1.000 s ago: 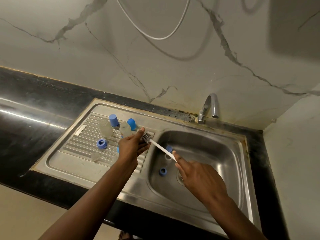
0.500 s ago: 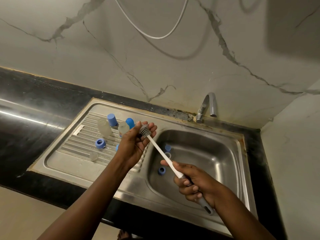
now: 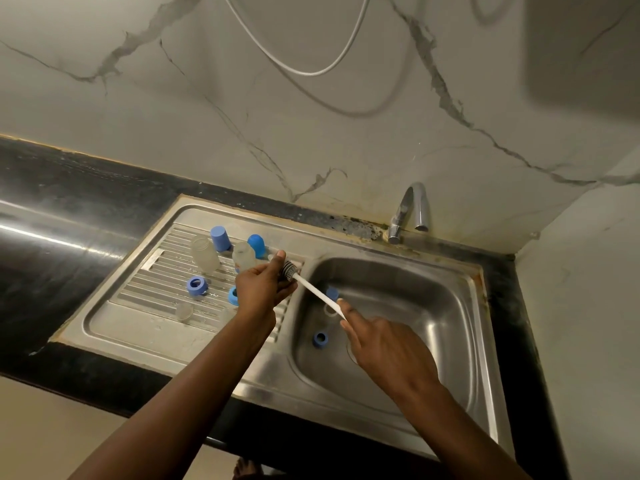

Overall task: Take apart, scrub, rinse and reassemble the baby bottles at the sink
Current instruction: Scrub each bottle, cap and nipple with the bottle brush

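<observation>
Since half a second ago the brush (image 3: 317,292) has been pushed back into the curled left hand (image 3: 265,285), its handle held by the right hand (image 3: 384,344) now turned palm-down, so scrubbing is judged under way while the opened bottles (image 3: 206,259) stand on the drainboard (image 3: 138,320).
</observation>
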Tool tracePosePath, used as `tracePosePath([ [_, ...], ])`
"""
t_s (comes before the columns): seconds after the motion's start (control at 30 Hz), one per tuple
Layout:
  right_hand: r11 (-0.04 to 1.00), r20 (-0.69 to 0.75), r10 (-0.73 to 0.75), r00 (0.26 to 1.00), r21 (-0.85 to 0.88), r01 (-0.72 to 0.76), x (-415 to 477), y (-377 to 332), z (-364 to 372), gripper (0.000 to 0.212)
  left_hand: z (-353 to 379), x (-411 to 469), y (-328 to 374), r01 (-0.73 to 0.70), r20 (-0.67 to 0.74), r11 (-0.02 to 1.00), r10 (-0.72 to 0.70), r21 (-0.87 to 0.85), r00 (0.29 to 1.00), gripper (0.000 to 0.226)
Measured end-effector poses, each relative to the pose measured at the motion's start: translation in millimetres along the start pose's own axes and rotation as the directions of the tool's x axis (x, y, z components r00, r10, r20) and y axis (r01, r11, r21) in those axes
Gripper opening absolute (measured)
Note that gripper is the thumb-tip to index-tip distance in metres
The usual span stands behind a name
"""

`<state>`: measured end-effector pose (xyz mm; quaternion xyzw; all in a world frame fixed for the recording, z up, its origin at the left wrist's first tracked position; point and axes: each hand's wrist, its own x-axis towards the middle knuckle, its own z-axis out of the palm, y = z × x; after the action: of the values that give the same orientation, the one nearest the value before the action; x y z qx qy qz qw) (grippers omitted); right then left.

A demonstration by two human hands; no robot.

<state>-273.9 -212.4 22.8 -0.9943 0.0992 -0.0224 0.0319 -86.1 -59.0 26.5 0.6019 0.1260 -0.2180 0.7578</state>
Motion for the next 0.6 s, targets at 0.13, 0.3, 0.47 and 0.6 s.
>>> tracePosePath([
  [0.13, 0.92, 0.02, 0.1, 0.995, 0.38, -0.1, 1.6, -0.4, -1.6, 0.043, -1.3, 1.6, 6.2, 0.042, 0.115, 0.997, -0.033, -0.072, 0.993, 0.031],
  [0.3, 0.199, 0.404, 0.061, 0.913, 0.891, -0.408, -1.0, -4.7, -13.3, 0.028, -2.2, 1.0, 11.1, 0.13, 0.33, 0.954, -0.036, -0.269, 0.943, 0.028],
  [0.47, -0.262, 0.58, -0.311, 0.753, 0.71, -0.654, -5.5, 4.9, -28.9, 0.04, 1.7, 2.5, 8.9, 0.257, 0.46, 0.879, -0.049, -0.402, 0.887, 0.036],
  [0.6, -0.156, 0.606, -0.223, 0.763, 0.751, -0.642, -7.4, 3.6, -29.2, 0.034, 1.3, 8.3, 2.2, 0.234, 0.405, 0.92, -0.094, -0.313, 0.91, 0.033],
])
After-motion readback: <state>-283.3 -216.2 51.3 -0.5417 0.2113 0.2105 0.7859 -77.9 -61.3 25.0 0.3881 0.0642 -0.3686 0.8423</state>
